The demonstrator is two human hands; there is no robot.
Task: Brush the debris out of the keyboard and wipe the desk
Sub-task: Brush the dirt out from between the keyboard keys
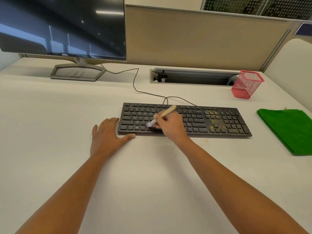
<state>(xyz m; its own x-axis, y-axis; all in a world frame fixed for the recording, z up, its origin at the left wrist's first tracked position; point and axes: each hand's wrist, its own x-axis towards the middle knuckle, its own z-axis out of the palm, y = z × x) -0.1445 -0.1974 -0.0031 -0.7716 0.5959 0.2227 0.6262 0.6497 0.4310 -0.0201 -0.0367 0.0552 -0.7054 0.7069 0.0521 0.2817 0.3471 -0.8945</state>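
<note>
Keyboard (195,120) sat mid-desk (67,107), black, long edge toward the person. Right hand (170,125) was curled around the brush (166,113) in a pen-style grip. The wooden handle stuck up and away past the knuckles, and the bristles were down on the keys in the lower-left section, near the space bar. Left hand (108,134) lay flat on the desk, fingers straight, holding nothing. Its fingertips were at the keyboard's left edge and its thumb along the front edge; couldn't tell if it actually touched. Yellowish debris (215,123) was spread over the right part of the keyboard, around the arrow keys and numpad, well right of the bristles. A few specks lay on the desk just in front of the keyboard. Green cloth (287,129) lay folded on the desk right of the keyboard, apart from it. Red mesh cup (247,84) stood behind the cloth, next to the cable slot (194,76). Monitor (62,26) was back left, screen dark. Cable (135,81) ran from the keyboard back toward the monitor.
</note>
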